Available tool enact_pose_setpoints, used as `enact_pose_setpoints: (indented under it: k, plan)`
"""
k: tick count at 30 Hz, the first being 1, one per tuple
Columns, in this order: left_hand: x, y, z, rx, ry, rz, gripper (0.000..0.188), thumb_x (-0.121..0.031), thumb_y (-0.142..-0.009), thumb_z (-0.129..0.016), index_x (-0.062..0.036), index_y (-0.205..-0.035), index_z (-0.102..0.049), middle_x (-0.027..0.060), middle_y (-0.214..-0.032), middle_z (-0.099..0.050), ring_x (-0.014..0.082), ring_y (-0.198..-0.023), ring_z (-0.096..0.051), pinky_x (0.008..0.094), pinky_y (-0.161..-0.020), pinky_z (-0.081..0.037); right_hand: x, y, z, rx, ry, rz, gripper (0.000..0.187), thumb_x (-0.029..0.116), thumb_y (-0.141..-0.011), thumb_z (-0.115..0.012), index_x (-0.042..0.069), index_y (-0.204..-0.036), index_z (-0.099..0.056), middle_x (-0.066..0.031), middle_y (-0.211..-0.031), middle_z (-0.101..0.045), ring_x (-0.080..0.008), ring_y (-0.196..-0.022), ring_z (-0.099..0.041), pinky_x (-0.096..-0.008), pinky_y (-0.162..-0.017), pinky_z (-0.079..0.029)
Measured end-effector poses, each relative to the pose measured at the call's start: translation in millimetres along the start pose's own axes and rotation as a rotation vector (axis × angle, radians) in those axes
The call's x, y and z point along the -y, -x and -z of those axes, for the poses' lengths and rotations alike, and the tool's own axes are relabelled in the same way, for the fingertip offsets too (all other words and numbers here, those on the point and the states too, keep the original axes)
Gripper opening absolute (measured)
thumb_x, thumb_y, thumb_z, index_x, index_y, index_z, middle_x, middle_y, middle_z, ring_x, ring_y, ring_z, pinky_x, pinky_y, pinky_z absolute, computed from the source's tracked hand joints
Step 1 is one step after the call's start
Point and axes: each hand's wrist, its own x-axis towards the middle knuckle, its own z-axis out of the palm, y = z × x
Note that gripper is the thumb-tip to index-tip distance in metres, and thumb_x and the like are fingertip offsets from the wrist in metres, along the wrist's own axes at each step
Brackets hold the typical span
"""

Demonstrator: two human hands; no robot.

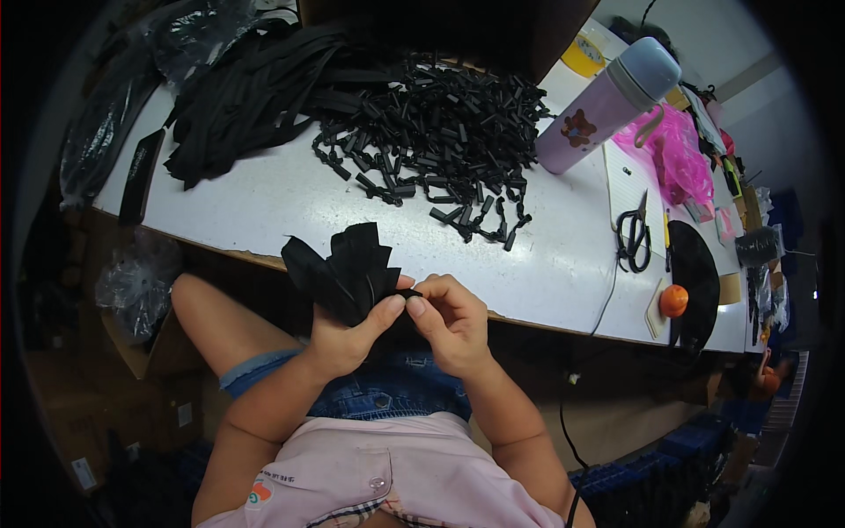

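In front of my lap, just off the near edge of the table, my left hand [345,341] is closed round a bunch of black fabric strips [348,277]. Their flat ends fan out up and to the left. My right hand [453,327] pinches a narrow black end of one strip between thumb and fingers, close to the left thumb. Whether anything else is in that pinch is too small to tell. Beyond the hands lies a heap of small black cord pulls [449,132], some strung together. Left of it is a pile of long black fabric strips [246,97].
The white table [290,207] carries a lilac bottle [585,123], black scissors [634,238], a notepad [620,189], a pink plastic bag [673,163], yellow tape [583,55] and an orange fruit [673,301]. A clear plastic bag [136,290] hangs by a carton at the lower left.
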Motion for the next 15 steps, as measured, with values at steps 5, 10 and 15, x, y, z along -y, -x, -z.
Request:
enact_pose_setpoints:
  k: [5, 10, 15]
  plan:
    - [-2, 0, 4, 0.037, -0.131, -0.017, 0.019, -0.005, -0.078, -0.058, -0.0006, -0.096, -0.056, 0.0060, -0.090, -0.058, 0.0115, -0.084, -0.054, 0.0237, -0.076, -0.043, 3, 3, 0, 0.016, -0.144, -0.118, 0.007, 0.005, -0.083, -0.050, -0.001, -0.085, -0.049, -0.0005, -0.069, -0.046, -0.0022, -0.051, -0.036, -0.0160, -0.044, -0.028]
    - [-8, -2, 4, 0.050, 0.088, 0.136, 0.017, -0.008, -0.078, -0.059, -0.0013, -0.093, -0.056, 0.0033, -0.081, -0.057, 0.0084, -0.068, -0.052, 0.0203, -0.058, -0.044, -6, 0, 1, -0.041, 0.309, 0.365, 0.008, 0.004, -0.079, -0.055, 0.000, -0.085, -0.052, 0.0012, -0.069, -0.048, -0.0021, -0.058, -0.039, -0.0164, -0.050, -0.032]
    - [3, 0, 6, -0.001, 0.003, 0.077, 0.013, -0.008, -0.078, -0.059, -0.0013, -0.089, -0.055, 0.0021, -0.078, -0.055, 0.0066, -0.062, -0.049, 0.0185, -0.053, -0.041, 11, -5, 3, -0.015, 0.120, 0.070, 0.011, 0.002, -0.074, -0.059, -0.001, -0.082, -0.052, -0.0016, -0.068, -0.050, -0.0030, -0.055, -0.042, -0.0160, -0.048, -0.033]
